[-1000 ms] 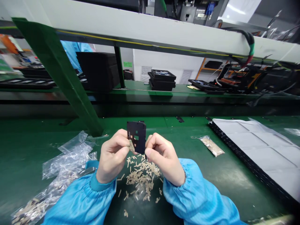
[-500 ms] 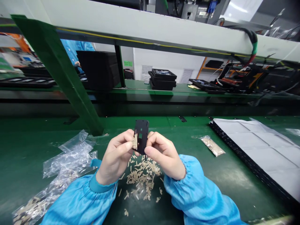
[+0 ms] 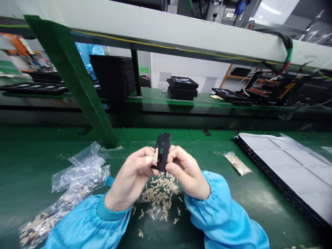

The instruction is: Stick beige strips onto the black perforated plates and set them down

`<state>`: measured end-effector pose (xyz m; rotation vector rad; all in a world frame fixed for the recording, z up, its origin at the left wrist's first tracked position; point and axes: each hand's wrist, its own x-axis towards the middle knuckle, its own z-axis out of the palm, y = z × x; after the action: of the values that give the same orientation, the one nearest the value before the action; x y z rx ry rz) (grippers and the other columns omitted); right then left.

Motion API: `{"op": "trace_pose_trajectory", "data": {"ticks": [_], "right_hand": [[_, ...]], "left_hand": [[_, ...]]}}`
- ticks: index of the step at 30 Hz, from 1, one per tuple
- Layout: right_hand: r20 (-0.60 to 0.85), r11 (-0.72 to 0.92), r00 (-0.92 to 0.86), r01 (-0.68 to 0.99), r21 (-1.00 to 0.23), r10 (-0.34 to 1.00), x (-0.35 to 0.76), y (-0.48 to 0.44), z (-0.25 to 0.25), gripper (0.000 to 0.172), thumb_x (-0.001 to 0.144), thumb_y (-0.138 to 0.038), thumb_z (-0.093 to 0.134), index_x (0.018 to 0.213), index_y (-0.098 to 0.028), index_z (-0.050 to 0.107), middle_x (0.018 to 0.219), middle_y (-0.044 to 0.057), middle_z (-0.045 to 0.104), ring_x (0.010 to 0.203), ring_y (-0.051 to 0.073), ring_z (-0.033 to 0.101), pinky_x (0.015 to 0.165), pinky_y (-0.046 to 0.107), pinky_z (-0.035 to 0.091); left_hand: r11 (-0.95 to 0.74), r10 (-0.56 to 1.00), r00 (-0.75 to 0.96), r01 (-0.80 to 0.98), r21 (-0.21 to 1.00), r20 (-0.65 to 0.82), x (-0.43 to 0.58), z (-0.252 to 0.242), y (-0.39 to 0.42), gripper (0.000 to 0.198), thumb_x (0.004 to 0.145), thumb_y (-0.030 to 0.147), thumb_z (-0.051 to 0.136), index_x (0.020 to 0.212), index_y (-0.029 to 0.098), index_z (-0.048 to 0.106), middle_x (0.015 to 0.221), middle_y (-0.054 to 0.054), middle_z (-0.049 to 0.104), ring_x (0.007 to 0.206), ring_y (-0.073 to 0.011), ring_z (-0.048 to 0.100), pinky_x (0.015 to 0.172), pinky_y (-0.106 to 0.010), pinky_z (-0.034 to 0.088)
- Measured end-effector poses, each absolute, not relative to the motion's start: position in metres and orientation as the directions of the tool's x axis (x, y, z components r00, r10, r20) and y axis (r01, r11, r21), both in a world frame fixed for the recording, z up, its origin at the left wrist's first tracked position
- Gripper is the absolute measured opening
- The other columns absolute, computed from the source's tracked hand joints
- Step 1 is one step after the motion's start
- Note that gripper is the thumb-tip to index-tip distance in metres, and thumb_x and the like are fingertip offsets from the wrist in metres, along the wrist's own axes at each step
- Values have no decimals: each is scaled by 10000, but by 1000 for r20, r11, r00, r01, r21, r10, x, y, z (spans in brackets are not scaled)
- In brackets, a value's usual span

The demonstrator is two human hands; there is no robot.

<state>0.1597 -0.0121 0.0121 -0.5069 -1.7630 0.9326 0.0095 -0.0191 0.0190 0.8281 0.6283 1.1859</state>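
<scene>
Between my two hands is a flat black plastic part [image 3: 162,152] with cut-out openings, held tilted above the green bench. My left hand [image 3: 136,174] is closed, its thumb and fingers pinching a small beige piece [image 3: 155,156] against the left side of the black part. On the opposite edge, my right hand [image 3: 187,172] grips the black part between thumb and curled fingers. Below the hands lies a loose pile of small beige pieces [image 3: 160,193]; a few are scattered around it.
Clear plastic bags [image 3: 75,186], some with beige pieces inside, lie to the left. A small filled bag [image 3: 237,163] and a black-edged tray covered with white sheeting [image 3: 282,162] are on the right. A green post [image 3: 75,83] slants down at left; black trays [image 3: 182,88] stand behind.
The black part tilts slightly more to the right, with both hands still on it. The whole view has shifted a little, so the scene sits slightly farther right.
</scene>
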Motion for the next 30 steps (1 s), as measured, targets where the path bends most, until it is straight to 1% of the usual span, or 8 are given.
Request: {"op": "trace_pose_trajectory", "data": {"ticks": [5,9,13,16,20,26,28,30], "right_hand": [[630,678,-335,37,-734,700,160,-13,10,166,866,-293,493,745,-191,443,703,-7,462,632,111,436,585,249,376],[663,720,-318,103,-687,678,160,-12,11,144,864,-262,491,750,-192,437,701,-10,459,629,108,443,573,241,382],[713,774,-313,156,-613,628,160,-10,10,145,875,-277,475,762,-192,442,703,-3,467,636,116,450,571,247,395],[770,828,-306,205,-521,560,160,-7,9,163,892,-306,453,774,-194,446,706,3,481,639,121,457,566,250,404],[849,884,-288,298,-359,442,160,-4,7,192,908,-348,425,795,-195,453,687,10,499,633,129,460,557,255,412],[916,883,-275,446,-147,292,158,-1,4,214,896,-395,437,863,-185,467,696,35,532,639,148,481,548,275,426],[920,881,-270,454,-137,283,157,-1,3,222,864,-404,501,867,-185,467,704,36,543,639,146,489,547,273,429],[915,882,-254,435,-181,313,156,-2,2,246,828,-420,553,853,-190,469,690,24,539,634,142,492,542,269,428]], "left_hand": [[187,966,257,-581,792,-39,14,22,-22,145,646,177,654,536,124,574,573,27,529,516,-52,509,480,-132,454],[179,970,240,-605,776,-36,16,22,-24,146,654,169,652,539,125,574,576,28,528,527,-54,509,484,-129,462],[180,972,231,-623,761,-41,16,20,-23,131,674,151,639,564,120,576,601,26,528,548,-54,508,496,-132,477],[197,972,228,-635,747,-62,16,18,-22,126,689,143,630,580,118,574,612,27,519,564,-56,503,507,-142,492],[206,970,232,-651,731,-67,17,15,-22,119,703,140,620,595,117,577,615,29,514,570,-56,496,520,-150,499],[224,966,250,-676,702,-67,18,14,-26,122,709,133,611,594,121,574,602,31,515,555,-56,490,511,-154,487],[229,964,260,-684,693,-62,19,15,-26,129,703,126,607,581,125,565,591,29,518,544,-57,490,499,-152,476],[216,964,262,-687,694,-40,19,16,-26,132,694,128,607,571,129,562,577,28,517,528,-58,487,485,-149,460]]}}
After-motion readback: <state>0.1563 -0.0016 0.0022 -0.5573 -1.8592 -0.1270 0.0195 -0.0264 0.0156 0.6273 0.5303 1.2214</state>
